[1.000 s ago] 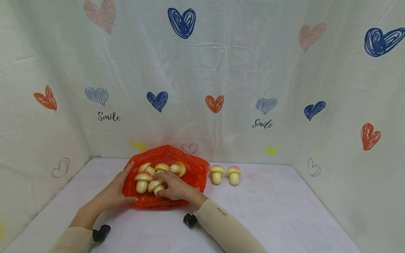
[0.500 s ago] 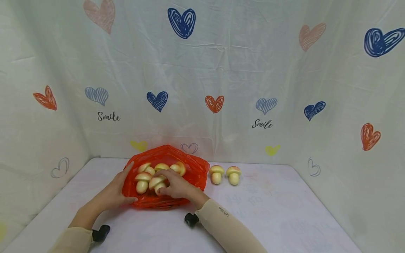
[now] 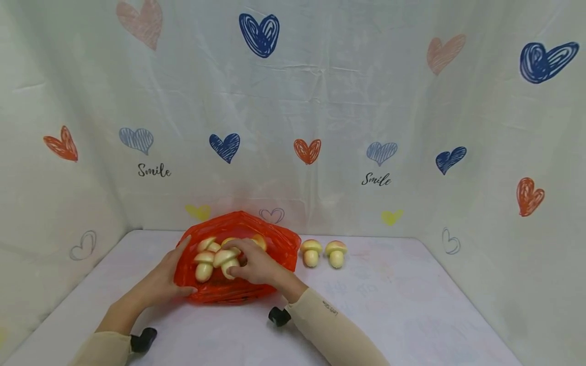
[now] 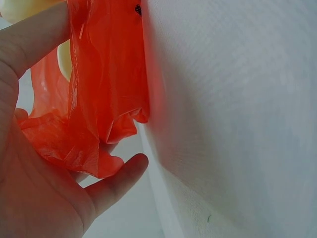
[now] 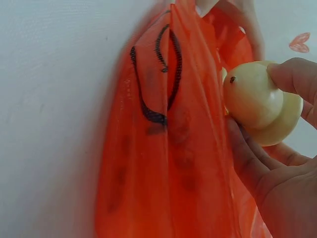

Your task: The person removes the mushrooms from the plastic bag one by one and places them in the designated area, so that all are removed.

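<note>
A red plastic bag lies on the table with its mouth spread toward me. My left hand spans the bag's left edge, fingers spread and mostly straight; in the left wrist view, red film drapes between thumb and fingers, and the thumb's tip is hidden behind it. My right hand holds a pale, yellowish-capped toy mushroom by the stem at the mouth, thumb on one side and fingers on the other. Beside it inside the bag lie a pink-capped mushroom and several others, some partly covered by the right hand.
Two more toy mushrooms stand to the right of the bag, one close to it and one farther right. Behind the white table hangs a white curtain printed with hearts. A black cord shows at the bag's side.
The right hand, with the mushroom in its fingers, has shifted slightly; this mushroom's stem now tilts more to the right. The left hand and bag stay put. The head view has turned slightly.
</note>
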Motion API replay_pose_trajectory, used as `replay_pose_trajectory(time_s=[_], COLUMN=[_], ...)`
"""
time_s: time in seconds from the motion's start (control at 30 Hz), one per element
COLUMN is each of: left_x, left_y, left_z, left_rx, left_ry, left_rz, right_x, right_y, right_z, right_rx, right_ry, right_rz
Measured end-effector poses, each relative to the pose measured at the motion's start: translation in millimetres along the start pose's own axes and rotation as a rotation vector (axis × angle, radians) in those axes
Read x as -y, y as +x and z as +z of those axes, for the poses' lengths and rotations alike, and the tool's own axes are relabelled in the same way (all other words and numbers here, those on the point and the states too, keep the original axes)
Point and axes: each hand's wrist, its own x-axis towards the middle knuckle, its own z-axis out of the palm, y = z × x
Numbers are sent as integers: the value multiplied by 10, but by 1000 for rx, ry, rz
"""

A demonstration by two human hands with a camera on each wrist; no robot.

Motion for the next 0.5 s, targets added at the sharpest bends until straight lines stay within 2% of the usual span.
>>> replay_pose_trajectory(time_s=[0.5], left_x=[11], left_y=[-3], left_z=[4], left_rx=[-1], left_ry=[3], left_rz=[2], right_x=[65], right_y=[-278], right_z=[-190], right_rx=[-25], right_ry=[3], right_rz=[-65])
